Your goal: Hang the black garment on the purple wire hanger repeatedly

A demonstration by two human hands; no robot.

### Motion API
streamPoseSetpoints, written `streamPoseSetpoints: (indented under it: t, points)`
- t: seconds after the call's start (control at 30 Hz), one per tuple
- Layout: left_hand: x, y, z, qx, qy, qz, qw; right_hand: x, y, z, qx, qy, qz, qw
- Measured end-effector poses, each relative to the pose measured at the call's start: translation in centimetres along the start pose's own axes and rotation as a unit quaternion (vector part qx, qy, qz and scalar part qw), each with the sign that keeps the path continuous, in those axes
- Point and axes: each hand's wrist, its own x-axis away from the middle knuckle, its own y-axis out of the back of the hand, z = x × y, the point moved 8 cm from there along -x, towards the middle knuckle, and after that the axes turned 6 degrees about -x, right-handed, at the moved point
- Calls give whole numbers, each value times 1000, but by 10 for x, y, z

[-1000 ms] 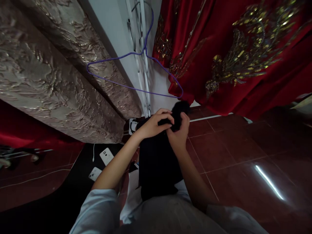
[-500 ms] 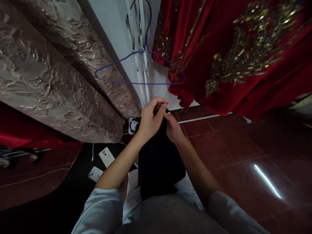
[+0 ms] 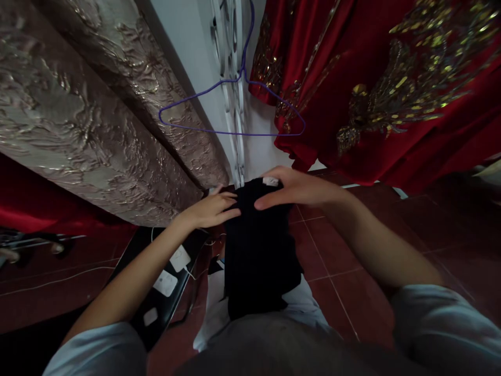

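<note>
A dark folded garment (image 3: 260, 250) lies across my lap, its far end near the wall. My left hand (image 3: 213, 210) is open at the garment's far left edge, fingers stretched and fingertips on the cloth. At the far right corner my right hand (image 3: 299, 189) is also open, its thumb spread over the front of the cloth and its fingers along the top edge. A small white tag (image 3: 271, 181) shows between that thumb and the fingers. Beyond both hands hangs a purple hanger (image 3: 230, 133) with nothing on it.
Patterned beige curtains (image 3: 102, 120) hang at left; red cloth with gold sequins (image 3: 313, 120) hangs at right. A white metal rack (image 3: 237, 104) stands by the wall. On a dark bench (image 3: 156, 334) at left lie a white corded item (image 3: 180, 258) and another white item (image 3: 165, 283). Red tiles cover the floor.
My hands were close together at the garment's far end; now they have moved apart to its two sides. The garment's far end looks wider and flatter, and the white tag shows more.
</note>
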Motion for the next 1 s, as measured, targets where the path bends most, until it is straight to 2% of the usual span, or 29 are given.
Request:
streamPoseSetpoints:
  t: [0.07, 0.13, 0.17, 0.2, 0.23, 0.3, 0.37, 0.47, 0.53, 0.67, 0.73, 0.8, 0.87, 0.93, 1.0]
  points:
    - [14, -7, 24, -75, 37, 44, 996, 5, 24, 24, 139, 81, -117, 980]
    - [27, -1, 54, -124, 95, 60, 986, 10, 46, 51, 275, 169, -259, 910]
    - [33, 6, 69, -144, 127, 58, 980, 10, 54, 61, 310, 204, -317, 873]
    - [39, 14, 84, -162, 160, 49, 972, 7, 62, 66, 319, 234, -360, 845]
    - [45, 24, 96, -180, 190, 34, 965, -1, 70, 67, 309, 258, -384, 831]
    - [56, 41, 111, -203, 233, -7, 951, -24, 87, 56, 259, 297, -399, 828]
    - [67, 51, 115, -184, 253, -42, 949, -54, 100, 34, 212, 318, -377, 844]
    - [84, 51, 114, -97, 270, -75, 955, -92, 114, -10, 158, 288, -337, 883]
    - [94, 47, 113, -50, 275, -94, 955, -100, 117, -30, 140, 276, -319, 895]
    - [106, 47, 115, 3, 270, -146, 952, -85, 122, -31, 151, 304, -340, 877]
    - [106, 60, 112, -14, 252, -208, 945, -79, 123, -24, 172, 296, -339, 877]
    - [107, 78, 105, -48, 229, -293, 927, -74, 126, -17, 196, 281, -339, 876]
    - [104, 94, 99, -72, 218, -349, 909, -65, 130, -14, 217, 267, -359, 868]
    - [97, 103, 98, -76, 223, -354, 905, -53, 134, -12, 232, 256, -382, 857]
    - [86, 107, 99, -56, 236, -324, 914, -39, 136, -11, 245, 244, -396, 850]
